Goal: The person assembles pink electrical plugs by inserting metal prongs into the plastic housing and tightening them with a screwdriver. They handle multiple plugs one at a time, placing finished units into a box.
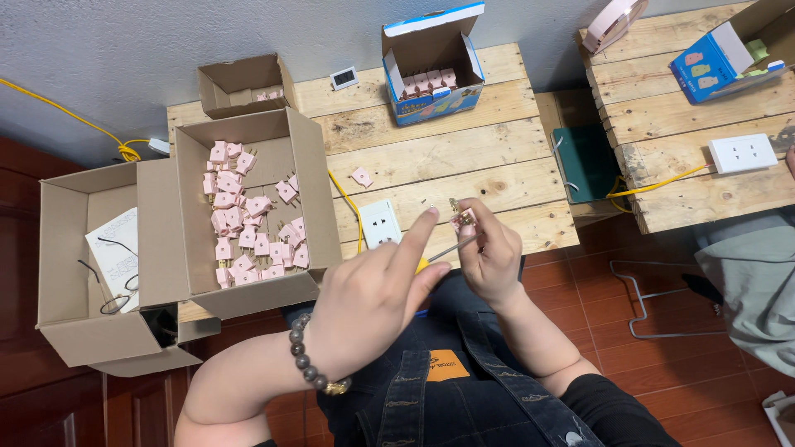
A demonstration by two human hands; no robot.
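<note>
Carton [319,178] holds pink plugs [248,217] (perhaps adapters) heaped loosely.

1. Light was bright and even across the frame, soft daylight in feel, with no harsh glare anywhere.
2. Shadows stayed faint: a dim pocket sat inside the open cardboard box [99,273] at lower left.
3. The wooden table [464,141] at centre was crisp, its grain clear.
4. The left hand [373,298], low and close to the lens, looked slightly soft.
5. Wide-angle bending showed at the edges, lines bowing at upper right and far left.
</note>
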